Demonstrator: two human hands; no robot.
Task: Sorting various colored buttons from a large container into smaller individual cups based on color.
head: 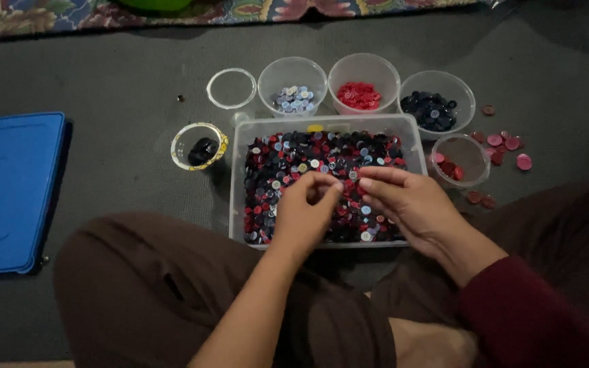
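Note:
A clear rectangular tub [240, 177] on the grey floor holds several mixed buttons [308, 153] in red, dark and pale colours. My left hand [306, 211] hovers over the tub with its fingertips pinched together; whether a button sits between them I cannot tell. My right hand [410, 201] rests over the tub's right side, fingers extended toward the left hand's fingertips. The two hands nearly touch above the buttons.
Behind the tub stand round clear cups: pale buttons [293, 99], red buttons [358, 95], dark buttons [429, 110]. A small cup with pink buttons [459, 160] sits right, loose pink buttons [506, 144] beyond it. A round lid [232, 88], a yellow-rimmed cup [199, 146] and a blue lid [8, 191] lie left.

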